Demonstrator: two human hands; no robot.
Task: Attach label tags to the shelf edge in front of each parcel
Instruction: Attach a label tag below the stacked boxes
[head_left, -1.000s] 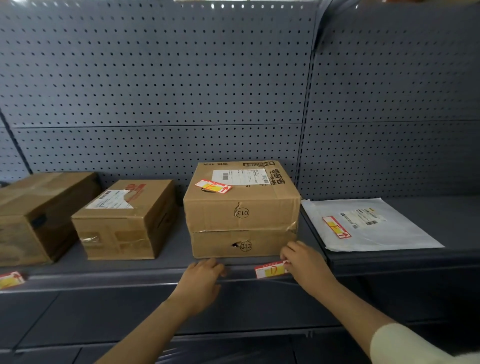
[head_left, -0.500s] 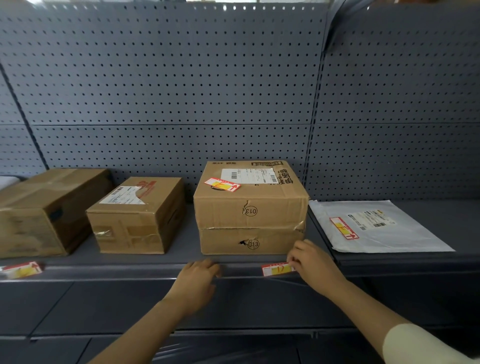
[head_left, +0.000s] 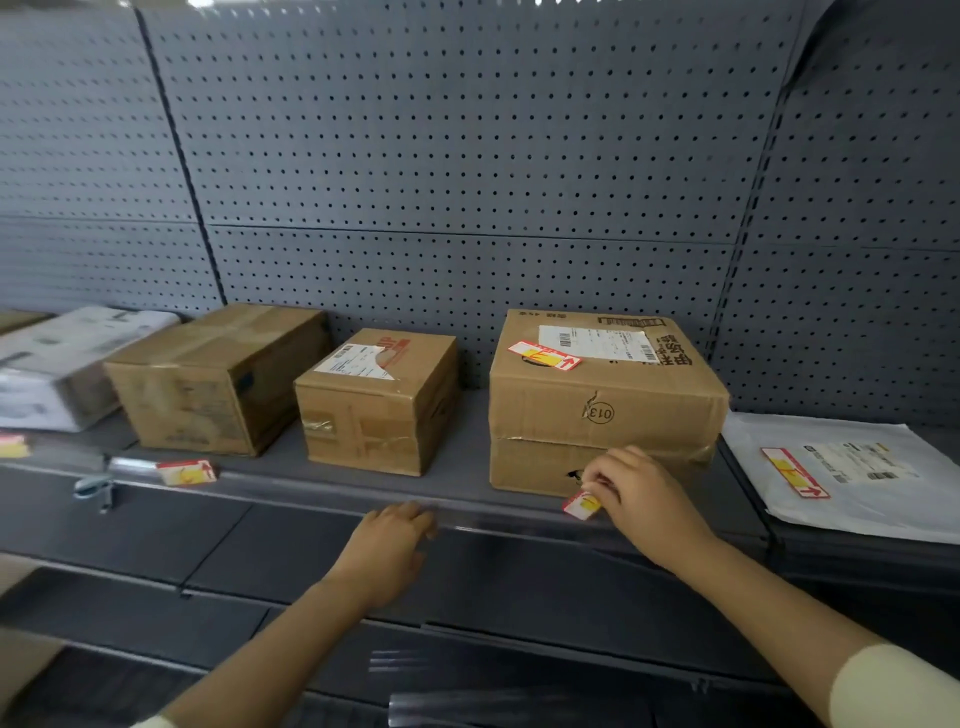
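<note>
My right hand (head_left: 644, 493) pinches a red and yellow label tag (head_left: 582, 505) at the shelf edge (head_left: 488, 512), just in front of the large cardboard box marked 013 (head_left: 602, 400). Another tag (head_left: 543, 356) lies on top of that box. My left hand (head_left: 387, 545) rests with its fingers on the clear edge strip, below a smaller taped box (head_left: 379, 400). A tag (head_left: 186, 472) sits on the edge in front of a long brown box (head_left: 218, 379). One more tag (head_left: 13, 446) shows at the far left.
A white poly mailer (head_left: 852, 467) with a red and yellow sticker lies on the right shelf section. A pale wrapped parcel (head_left: 67, 364) stands at the far left. Grey pegboard (head_left: 467, 156) backs the shelf. A lower shelf (head_left: 311, 613) runs beneath.
The view has swung left, bringing in the pale parcel. My right hand has lifted the tag's end off the edge strip and now pinches it. My left hand stays on the edge.
</note>
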